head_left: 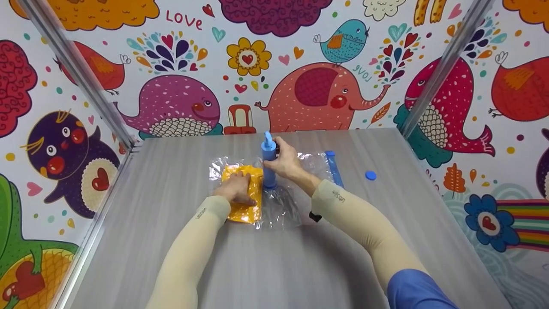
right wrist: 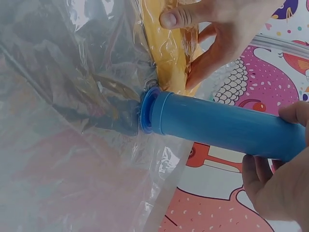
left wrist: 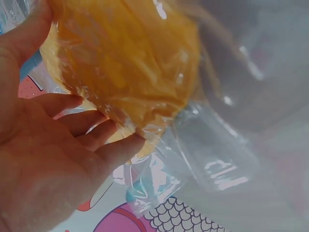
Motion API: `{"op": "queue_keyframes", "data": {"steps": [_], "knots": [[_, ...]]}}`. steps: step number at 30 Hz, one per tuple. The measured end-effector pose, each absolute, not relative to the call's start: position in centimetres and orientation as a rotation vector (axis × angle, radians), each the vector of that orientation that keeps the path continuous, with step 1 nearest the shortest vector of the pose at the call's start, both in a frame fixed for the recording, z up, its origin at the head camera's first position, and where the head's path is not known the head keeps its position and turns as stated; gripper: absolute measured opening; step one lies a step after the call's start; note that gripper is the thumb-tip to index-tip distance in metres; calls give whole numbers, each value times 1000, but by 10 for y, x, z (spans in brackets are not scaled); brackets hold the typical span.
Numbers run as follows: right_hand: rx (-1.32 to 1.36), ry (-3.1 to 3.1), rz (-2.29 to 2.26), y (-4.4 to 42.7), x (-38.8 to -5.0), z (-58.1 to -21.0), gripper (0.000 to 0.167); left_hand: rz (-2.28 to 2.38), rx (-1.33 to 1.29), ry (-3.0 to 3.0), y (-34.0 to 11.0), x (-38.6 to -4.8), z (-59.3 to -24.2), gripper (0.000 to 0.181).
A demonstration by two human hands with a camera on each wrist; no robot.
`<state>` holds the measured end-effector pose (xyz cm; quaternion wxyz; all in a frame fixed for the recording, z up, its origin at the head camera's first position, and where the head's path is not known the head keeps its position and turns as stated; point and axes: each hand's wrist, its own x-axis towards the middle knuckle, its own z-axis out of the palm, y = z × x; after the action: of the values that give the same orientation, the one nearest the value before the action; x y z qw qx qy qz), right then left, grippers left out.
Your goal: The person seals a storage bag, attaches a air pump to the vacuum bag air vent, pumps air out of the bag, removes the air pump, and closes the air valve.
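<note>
A clear plastic vacuum bag [head_left: 281, 210] lies on the table with a folded yellow item [head_left: 253, 210] inside its left part. My left hand [head_left: 236, 187] rests on the yellow item through the film, its fingers loosely bent along the side in the left wrist view. With my right hand [head_left: 285, 160] I grip a blue hand pump [head_left: 269, 171] around its upper barrel. The pump stands upright, its lower end at the bag's round blue valve [right wrist: 146, 110]. In the right wrist view the thumb and fingertips wrap the barrel [right wrist: 217, 125].
A round blue cap [head_left: 370, 175] lies on the grey table [head_left: 171, 171] to the right of the bag. A blue strip [head_left: 333, 167] runs along the bag's right edge. Metal posts [head_left: 85, 73] and cartoon-printed walls surround the table.
</note>
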<state>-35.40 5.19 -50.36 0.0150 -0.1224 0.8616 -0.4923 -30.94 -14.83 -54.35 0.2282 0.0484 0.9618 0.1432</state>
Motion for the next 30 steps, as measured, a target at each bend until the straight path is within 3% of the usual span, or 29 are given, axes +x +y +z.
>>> {"op": "queue_keyframes", "data": {"steps": [11, 20, 30], "knots": [[-446, 2672, -1608, 49, -355, -508, 93, 376, 196, 2670, -148, -309, -545, 109], [-383, 2705, -1655, 49, -355, -512, 67, 391, 221, 2692, -149, -308, -543, 109], [-454, 2620, -1729, 53, -354, -514, 59, 409, 182, 2682, -149, -307, -544, 109]]}}
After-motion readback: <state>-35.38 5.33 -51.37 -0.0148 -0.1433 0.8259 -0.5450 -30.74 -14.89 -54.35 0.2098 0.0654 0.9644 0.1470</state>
